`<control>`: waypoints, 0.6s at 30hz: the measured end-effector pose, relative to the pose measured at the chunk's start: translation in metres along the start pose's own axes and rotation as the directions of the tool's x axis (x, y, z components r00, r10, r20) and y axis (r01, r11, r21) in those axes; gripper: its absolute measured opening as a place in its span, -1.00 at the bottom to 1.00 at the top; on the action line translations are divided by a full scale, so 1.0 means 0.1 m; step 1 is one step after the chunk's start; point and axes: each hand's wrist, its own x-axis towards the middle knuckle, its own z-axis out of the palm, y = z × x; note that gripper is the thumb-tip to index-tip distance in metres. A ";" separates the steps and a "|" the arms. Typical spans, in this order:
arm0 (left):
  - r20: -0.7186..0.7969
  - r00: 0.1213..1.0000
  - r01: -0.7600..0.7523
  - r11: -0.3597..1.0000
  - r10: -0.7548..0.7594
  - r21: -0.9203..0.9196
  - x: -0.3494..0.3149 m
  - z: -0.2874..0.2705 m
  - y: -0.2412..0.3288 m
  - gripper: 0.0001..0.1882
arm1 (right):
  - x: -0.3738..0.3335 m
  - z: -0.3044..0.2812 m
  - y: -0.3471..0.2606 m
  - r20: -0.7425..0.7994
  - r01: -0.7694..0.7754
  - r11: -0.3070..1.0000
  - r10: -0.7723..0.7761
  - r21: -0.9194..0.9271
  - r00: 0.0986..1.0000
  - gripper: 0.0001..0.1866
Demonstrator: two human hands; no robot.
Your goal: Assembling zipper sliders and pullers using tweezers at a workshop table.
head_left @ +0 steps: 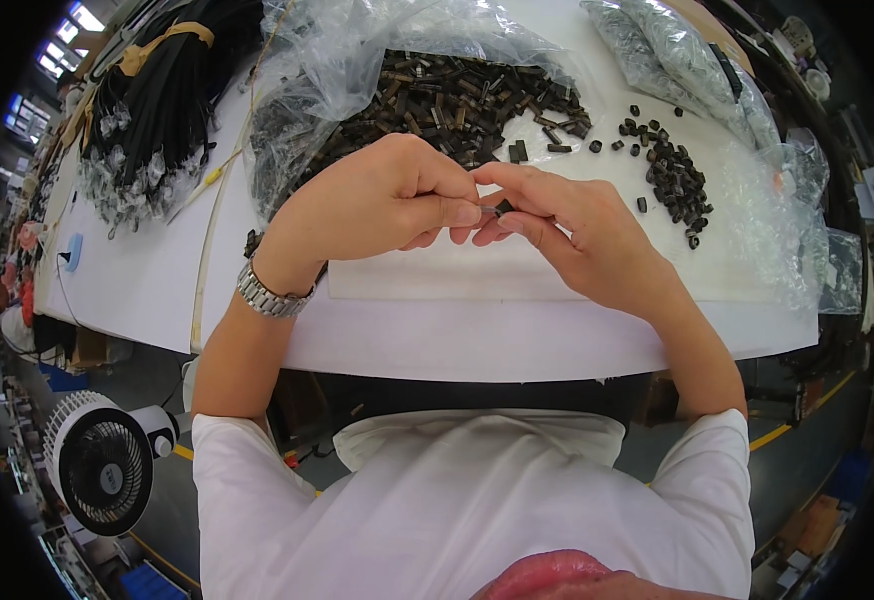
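Note:
My left hand [372, 205], with a metal-band watch [272, 295] at the wrist, pinches a thin, silvery piece between thumb and forefinger. My right hand [597, 225] meets it fingertip to fingertip and grips a small black piece [504, 208]. The two pieces touch or nearly touch; the fingers partly cover them, so their exact kind is unclear. Just beyond my hands, a large heap of small dark oblong pieces [437, 100] spills from a clear plastic bag [332, 85]. To the right lies a smaller group of short black pieces [679, 185].
At the far left lies a tied bundle of black straps [162, 90] with clear-wrapped ends. Filled clear bags [657, 55] rest at the back right of the white table [557, 335]. A white and black fan [107, 465] stands at the lower left, beside the table.

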 end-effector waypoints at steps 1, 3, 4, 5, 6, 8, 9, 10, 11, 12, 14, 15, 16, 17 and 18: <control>0.058 0.998 0.017 0.998 -0.013 -0.059 0.00 -0.01 -0.01 -0.72 | 0.00 -0.02 -0.01 0.054 0.008 1.000 -0.007 -0.019 0.999 -0.56; 0.119 0.992 0.043 0.992 -0.029 -0.118 0.01 -0.03 -0.03 -0.70 | 0.02 -0.10 -0.07 0.121 -0.043 0.998 0.037 0.049 0.992 -0.54; 0.181 0.983 0.066 0.977 -0.028 -0.204 0.02 -0.05 -0.05 -0.68 | 0.03 -0.13 -0.07 0.189 -0.096 0.990 0.075 0.108 0.979 -0.52; 0.248 0.969 0.088 0.954 -0.015 -0.287 0.04 -0.05 -0.06 -0.66 | 0.01 -0.16 -0.05 0.184 -0.099 0.989 0.078 0.109 0.980 -0.52; 0.254 0.967 0.089 0.954 -0.015 -0.285 0.05 -0.04 -0.06 -0.66 | -0.01 -0.19 -0.02 0.238 -0.169 0.923 0.087 0.345 0.967 -0.50; 0.316 0.947 0.096 0.883 0.062 -0.459 0.06 0.00 -0.06 -0.61 | 0.02 -0.27 -0.01 0.338 -0.285 0.685 0.061 0.670 0.939 -0.43; 0.320 0.945 0.094 0.886 0.064 -0.453 0.07 0.04 -0.07 -0.61 | 0.03 -0.27 0.04 0.331 -0.279 0.688 0.060 0.670 0.942 -0.43; 0.291 0.949 0.059 0.844 0.118 -0.534 0.08 0.09 -0.10 -0.60 | 0.04 -0.24 0.11 0.328 -0.262 0.607 0.002 0.750 0.945 -0.45; 0.257 0.951 0.022 0.793 0.171 -0.609 0.09 0.12 -0.12 -0.59 | 0.04 -0.21 0.16 0.319 -0.246 0.519 -0.056 0.819 0.946 -0.47; 0.260 0.949 0.018 0.796 0.177 -0.605 0.09 0.14 -0.14 -0.59 | 0.03 -0.17 0.19 0.314 -0.239 0.525 -0.056 0.817 0.948 -0.47; 0.269 0.940 0.029 0.739 0.208 -0.673 0.10 0.14 -0.17 -0.59 | 0.04 -0.09 0.23 0.296 -0.270 0.256 -0.067 0.928 0.953 -0.57; 0.270 0.940 0.027 0.743 0.210 -0.669 0.10 0.14 -0.18 -0.59 | 0.05 -0.08 0.25 0.292 -0.265 0.260 -0.070 0.929 0.954 -0.57; 0.195 0.970 0.016 0.766 0.144 -0.642 0.12 0.13 -0.18 -0.60 | 0.05 -0.08 0.26 0.254 -0.272 0.290 0.097 0.918 0.962 -0.61; 0.118 0.990 0.008 0.788 0.082 -0.615 0.14 0.12 -0.18 -0.61 | 0.05 -0.08 0.27 0.202 -0.283 0.318 0.263 0.905 0.943 -0.66; 0.082 0.995 -0.014 0.876 0.061 -0.481 0.14 0.05 -0.14 -0.64 | 0.05 -0.09 0.25 0.159 -0.260 0.388 0.274 0.884 0.948 -0.70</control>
